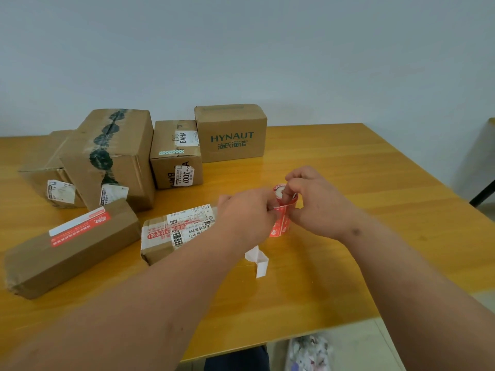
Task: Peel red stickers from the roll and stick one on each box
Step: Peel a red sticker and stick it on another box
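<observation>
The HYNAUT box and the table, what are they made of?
The HYNAUT box looks like brown cardboard: matte, with folded edges and a taped top seam. The table looks like wood or a wood-look laminate: yellow grain lines under a glossy coat that reflects light. Which one, I cannot tell.

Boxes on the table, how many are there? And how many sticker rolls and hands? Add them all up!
Cardboard boxes: 6 (far-left box, tall taped box, BAHA box, HYNAUT box, long flat box, labelled box)
Red sticker roll: 1
Hands: 2 (left hand, right hand)
Total: 9
</observation>
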Action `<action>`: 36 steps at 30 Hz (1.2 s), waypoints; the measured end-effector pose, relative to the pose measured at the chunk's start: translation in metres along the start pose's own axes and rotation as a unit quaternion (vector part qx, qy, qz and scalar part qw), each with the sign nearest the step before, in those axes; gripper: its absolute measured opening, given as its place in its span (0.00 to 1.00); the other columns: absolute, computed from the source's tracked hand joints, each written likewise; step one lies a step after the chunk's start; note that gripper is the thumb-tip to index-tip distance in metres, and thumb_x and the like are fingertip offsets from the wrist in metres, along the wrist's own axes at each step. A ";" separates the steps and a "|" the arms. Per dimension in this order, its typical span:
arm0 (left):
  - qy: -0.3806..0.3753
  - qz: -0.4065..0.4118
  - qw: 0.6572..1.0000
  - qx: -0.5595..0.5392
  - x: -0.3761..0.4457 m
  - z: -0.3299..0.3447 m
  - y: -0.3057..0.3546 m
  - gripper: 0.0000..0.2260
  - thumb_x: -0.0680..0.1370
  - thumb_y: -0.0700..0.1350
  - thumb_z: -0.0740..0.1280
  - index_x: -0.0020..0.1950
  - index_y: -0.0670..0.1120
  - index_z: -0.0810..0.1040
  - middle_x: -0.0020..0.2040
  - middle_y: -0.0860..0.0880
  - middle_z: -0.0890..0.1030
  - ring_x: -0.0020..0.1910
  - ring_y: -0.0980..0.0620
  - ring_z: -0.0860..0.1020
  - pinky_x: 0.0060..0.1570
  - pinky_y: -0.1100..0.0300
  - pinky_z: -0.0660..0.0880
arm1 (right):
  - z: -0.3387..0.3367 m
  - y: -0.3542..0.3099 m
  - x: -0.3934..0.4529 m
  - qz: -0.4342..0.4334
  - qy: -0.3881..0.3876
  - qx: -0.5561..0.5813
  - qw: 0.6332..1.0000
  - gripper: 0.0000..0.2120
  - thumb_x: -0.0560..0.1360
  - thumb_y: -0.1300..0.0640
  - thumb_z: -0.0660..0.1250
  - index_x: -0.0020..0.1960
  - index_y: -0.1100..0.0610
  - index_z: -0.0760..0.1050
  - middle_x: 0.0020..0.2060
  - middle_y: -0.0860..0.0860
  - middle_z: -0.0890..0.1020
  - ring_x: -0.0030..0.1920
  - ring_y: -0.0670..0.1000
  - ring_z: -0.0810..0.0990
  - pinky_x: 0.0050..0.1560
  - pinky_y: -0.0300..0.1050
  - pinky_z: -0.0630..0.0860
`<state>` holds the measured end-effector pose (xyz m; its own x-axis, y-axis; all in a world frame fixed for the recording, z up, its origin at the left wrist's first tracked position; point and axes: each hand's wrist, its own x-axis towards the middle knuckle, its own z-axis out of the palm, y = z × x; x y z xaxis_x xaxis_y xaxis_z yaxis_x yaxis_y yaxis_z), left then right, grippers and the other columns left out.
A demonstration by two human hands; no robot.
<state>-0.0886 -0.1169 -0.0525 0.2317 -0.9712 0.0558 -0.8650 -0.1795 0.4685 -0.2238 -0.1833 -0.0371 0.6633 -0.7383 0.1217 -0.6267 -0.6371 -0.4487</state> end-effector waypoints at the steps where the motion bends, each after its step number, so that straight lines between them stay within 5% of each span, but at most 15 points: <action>1: -0.005 0.000 1.000 -0.002 0.000 -0.003 -0.002 0.05 0.79 0.51 0.63 0.45 0.54 0.76 0.39 0.55 0.79 0.46 0.54 0.76 0.52 0.54 0.61 | -0.001 0.000 0.000 0.000 0.000 -0.005 1.000 0.06 0.71 0.64 0.71 0.43 0.54 0.77 0.59 0.50 0.69 0.56 0.46 0.69 0.49 0.25 0.61; 8: -0.039 0.026 0.998 -0.049 0.000 -0.017 -0.011 0.02 0.78 0.52 0.66 0.46 0.60 0.75 0.32 0.58 0.75 0.38 0.60 0.73 0.55 0.53 0.66 | -0.002 -0.004 0.004 -0.017 -0.014 -0.036 0.999 0.03 0.72 0.60 0.71 0.43 0.53 0.80 0.59 0.49 0.72 0.60 0.49 0.69 0.54 0.33 0.62; 18: -0.062 0.025 0.997 0.027 0.003 -0.016 -0.007 0.07 0.82 0.49 0.58 0.46 0.56 0.74 0.43 0.55 0.80 0.48 0.52 0.76 0.55 0.52 0.69 | 0.002 -0.010 0.001 -0.051 -0.018 -0.107 0.993 0.07 0.74 0.54 0.69 0.50 0.55 0.82 0.60 0.49 0.72 0.64 0.52 0.65 0.63 0.44 0.66; 28: -0.073 0.017 0.997 0.022 0.006 -0.016 -0.011 0.07 0.82 0.48 0.58 0.45 0.55 0.72 0.44 0.54 0.79 0.48 0.51 0.76 0.55 0.52 0.68 | 0.003 -0.011 0.002 -0.081 0.008 -0.098 0.992 0.04 0.73 0.57 0.70 0.44 0.56 0.83 0.57 0.48 0.75 0.62 0.51 0.66 0.58 0.39 0.66; 36: -0.078 0.025 0.996 -0.027 0.012 -0.017 -0.016 0.08 0.81 0.47 0.60 0.43 0.54 0.72 0.36 0.56 0.73 0.43 0.51 0.72 0.51 0.51 0.70 | 0.009 -0.007 0.005 -0.113 0.049 -0.080 0.989 0.02 0.68 0.61 0.72 0.37 0.57 0.82 0.52 0.49 0.78 0.55 0.55 0.71 0.52 0.51 0.72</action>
<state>-0.0647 -0.1225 -0.0445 0.1135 -0.9920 -0.0550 -0.8481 -0.1256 0.5147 -0.2124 -0.1800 -0.0416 0.7558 -0.5865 0.2912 -0.5290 -0.8089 -0.2564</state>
